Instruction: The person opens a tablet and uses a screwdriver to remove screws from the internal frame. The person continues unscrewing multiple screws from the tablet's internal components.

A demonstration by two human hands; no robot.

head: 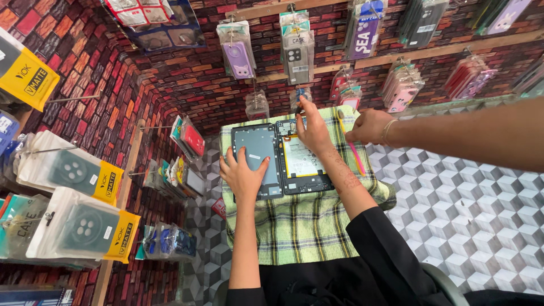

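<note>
Red and brown brick-patterned walls (187, 85) hung with packaged phone cases (238, 51); grey cube-patterned floor (481, 198) beside a green plaid-covered surface (300, 226).

You are in a small phone accessory and repair shop. Packaged phone cases (238, 54) hang on hooks (68, 98) from wooden rails (396, 56) all along the brick-pattern walls (170, 79), more of them in clear bags (73, 226) on your left. On the checked cloth (306, 226) in front of you lies an opened tablet (306, 161) with its back cover (258, 153) beside it, and the floor (470, 204) is tiled in a grey cube pattern.
</note>
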